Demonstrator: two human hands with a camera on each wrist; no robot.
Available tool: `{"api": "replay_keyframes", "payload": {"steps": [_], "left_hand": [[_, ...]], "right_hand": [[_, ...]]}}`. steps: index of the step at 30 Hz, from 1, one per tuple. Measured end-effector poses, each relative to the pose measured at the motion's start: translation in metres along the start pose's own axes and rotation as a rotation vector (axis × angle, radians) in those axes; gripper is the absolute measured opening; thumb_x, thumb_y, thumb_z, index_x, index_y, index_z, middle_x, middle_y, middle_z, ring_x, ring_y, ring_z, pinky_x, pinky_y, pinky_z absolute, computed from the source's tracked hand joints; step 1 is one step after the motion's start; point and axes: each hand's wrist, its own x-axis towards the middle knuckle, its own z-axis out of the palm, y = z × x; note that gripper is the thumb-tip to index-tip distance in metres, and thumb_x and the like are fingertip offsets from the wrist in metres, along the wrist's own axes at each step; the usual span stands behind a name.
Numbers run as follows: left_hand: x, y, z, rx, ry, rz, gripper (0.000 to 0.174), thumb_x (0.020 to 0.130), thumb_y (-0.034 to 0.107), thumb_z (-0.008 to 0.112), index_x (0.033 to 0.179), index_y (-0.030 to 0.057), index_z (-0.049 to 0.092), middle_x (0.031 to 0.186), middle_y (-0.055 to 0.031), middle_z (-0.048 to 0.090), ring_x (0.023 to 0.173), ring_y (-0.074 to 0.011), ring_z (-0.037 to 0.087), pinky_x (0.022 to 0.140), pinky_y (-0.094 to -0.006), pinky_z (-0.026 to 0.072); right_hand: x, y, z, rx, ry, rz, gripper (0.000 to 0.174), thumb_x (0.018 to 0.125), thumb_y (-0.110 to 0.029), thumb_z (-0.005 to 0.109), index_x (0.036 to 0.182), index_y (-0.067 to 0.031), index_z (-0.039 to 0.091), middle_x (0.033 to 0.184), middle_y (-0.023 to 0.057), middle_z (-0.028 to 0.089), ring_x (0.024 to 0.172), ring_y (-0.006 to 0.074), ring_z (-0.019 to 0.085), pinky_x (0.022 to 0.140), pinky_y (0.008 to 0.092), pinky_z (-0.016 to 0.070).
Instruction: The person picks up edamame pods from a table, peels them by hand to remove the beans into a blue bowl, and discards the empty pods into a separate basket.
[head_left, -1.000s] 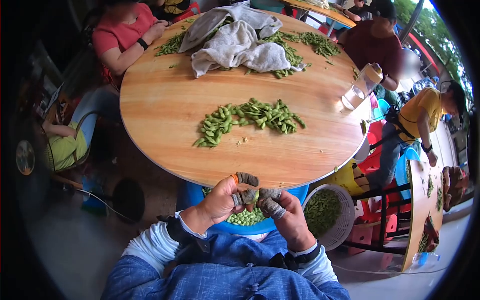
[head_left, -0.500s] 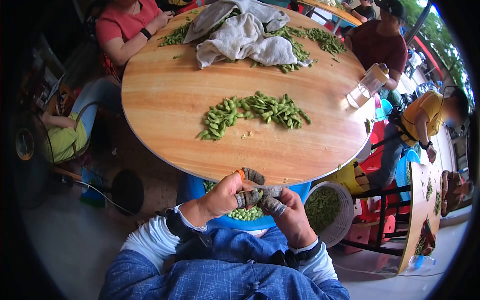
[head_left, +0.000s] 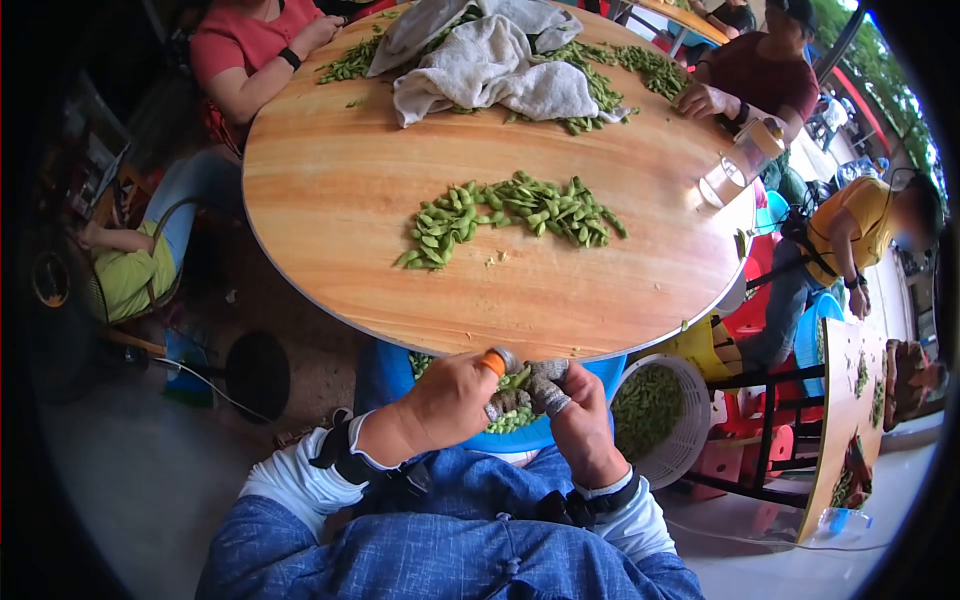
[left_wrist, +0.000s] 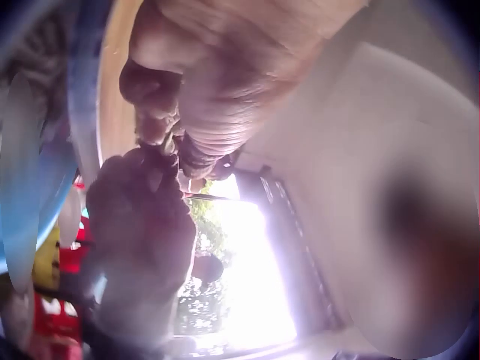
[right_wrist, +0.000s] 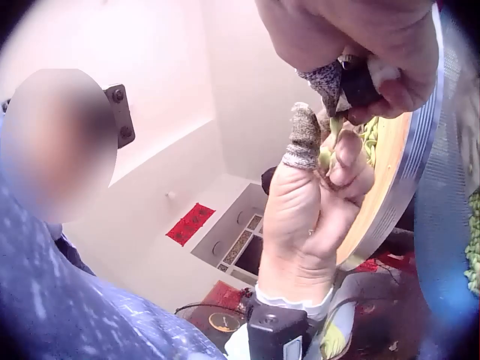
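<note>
Close to the table's near edge, my left hand and right hand meet over a blue basin. A green soybean pod sits between their fingertips, pinched from both sides. Grey finger cots cover several fingertips, and an orange band rings one left finger. In the right wrist view, the left thumb stands upright beside a bit of green pod, just under the right hand's fingers. Shelled green beans lie in the basin below. The left wrist view is too dark to show the pod.
A pile of pods lies mid-table. Behind it, a grey cloth covers more pods, with a clear bottle at right. A white basket of pods stands right of the basin. Several people sit around.
My left hand has turned so its back faces up and shifted slightly up over the pod. My right hand stays nearly still. Across the table, the person in dark red has brought a hand onto the pods.
</note>
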Motion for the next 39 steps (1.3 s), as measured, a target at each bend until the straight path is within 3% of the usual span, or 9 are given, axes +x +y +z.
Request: {"api": "replay_keyframes", "payload": {"steps": [1,9,12,19,23,28,31,34,39], "left_hand": [[0.0,0.0,0.002,0.067,0.03,0.036,0.02,0.073,0.01,0.053,0.09,-0.0012,0.049,0.076,-0.0193,0.055,0.069,-0.0344,0.055,0.061,-0.0395,0.0453],[0.001,-0.01,0.014,-0.159,0.109,0.109,0.037,0.062,0.002,0.055,0.099,0.0003,0.049,0.078,-0.0153,0.056,0.071,-0.034,0.056,0.061,-0.0373,0.0458],[-0.001,-0.015,0.02,-0.399,0.069,0.007,0.033,0.069,0.009,0.059,0.1,-0.001,0.051,0.092,-0.0173,0.056,0.086,-0.0331,0.054,0.075,-0.0356,0.0431],[-0.002,-0.007,0.007,0.22,-0.029,0.127,0.034,0.061,0.004,0.056,0.094,-0.0006,0.051,0.078,-0.0153,0.055,0.069,-0.0324,0.056,0.061,-0.0381,0.0459],[-0.004,-0.016,0.019,-0.194,0.115,0.109,0.033,0.064,0.0,0.051,0.097,-0.0001,0.051,0.083,-0.015,0.057,0.072,-0.0337,0.056,0.062,-0.0365,0.0451],[-0.008,-0.02,0.021,-0.633,-0.03,-0.177,0.022,0.083,0.008,0.047,0.104,0.0,0.05,0.091,-0.0098,0.058,0.085,-0.0175,0.055,0.076,-0.0283,0.0417],[-0.01,-0.018,0.025,-0.739,-0.074,-0.256,0.02,0.082,0.007,0.045,0.1,-0.001,0.05,0.085,-0.0111,0.058,0.078,-0.0184,0.054,0.071,-0.0284,0.042],[-0.014,-0.025,0.03,-0.473,-0.135,-0.374,0.021,0.077,0.005,0.043,0.095,-0.0021,0.051,0.078,-0.0132,0.057,0.073,-0.0195,0.053,0.068,-0.0296,0.0417],[-0.024,-0.031,0.06,-0.522,0.166,-0.367,0.029,0.065,0.003,0.043,0.092,-0.0038,0.052,0.068,-0.0219,0.055,0.065,-0.0347,0.055,0.059,-0.038,0.0429]], "right_hand": [[0.0,0.001,0.0,-0.005,0.008,-0.014,0.016,0.079,-0.011,0.055,0.09,0.0001,0.056,0.079,0.0026,0.059,0.068,0.0076,0.052,0.062,0.0204,0.04],[0.0,0.01,-0.014,0.095,-0.106,-0.103,0.019,0.081,-0.003,0.053,0.099,0.0033,0.053,0.093,0.0057,0.059,0.085,0.0113,0.054,0.077,0.0246,0.0423],[0.003,0.013,-0.017,0.122,-0.127,-0.109,0.02,0.08,-0.003,0.053,0.099,0.0032,0.053,0.093,0.0055,0.059,0.085,0.0113,0.054,0.077,0.0244,0.0423],[0.002,0.009,-0.016,0.016,-0.114,-0.009,0.019,0.08,-0.006,0.055,0.096,0.0028,0.054,0.092,0.0046,0.059,0.083,0.0104,0.054,0.075,0.0239,0.042],[0.002,0.02,-0.017,0.099,-0.151,-0.061,0.021,0.08,-0.007,0.056,0.099,0.0033,0.053,0.095,0.005,0.058,0.086,0.0107,0.053,0.078,0.0241,0.0414],[0.001,0.022,-0.018,0.041,-0.177,-0.074,0.025,0.08,-0.005,0.054,0.104,0.0035,0.052,0.099,0.0057,0.057,0.09,0.0117,0.053,0.081,0.0254,0.0405],[0.001,0.02,-0.017,-0.08,-0.162,-0.082,0.025,0.081,-0.002,0.053,0.105,0.0043,0.051,0.101,0.0067,0.056,0.092,0.0132,0.052,0.084,0.0261,0.0395],[-0.001,0.02,-0.008,-0.409,-0.078,-0.139,0.018,0.077,0.002,0.054,0.095,0.0041,0.055,0.089,0.0061,0.059,0.08,0.012,0.054,0.072,0.0243,0.0431],[0.0,0.04,-0.01,-0.86,-0.026,-0.332,0.018,0.07,0.003,0.059,0.087,0.001,0.059,0.073,0.0106,0.058,0.067,0.0162,0.056,0.06,0.0255,0.0439]]}}
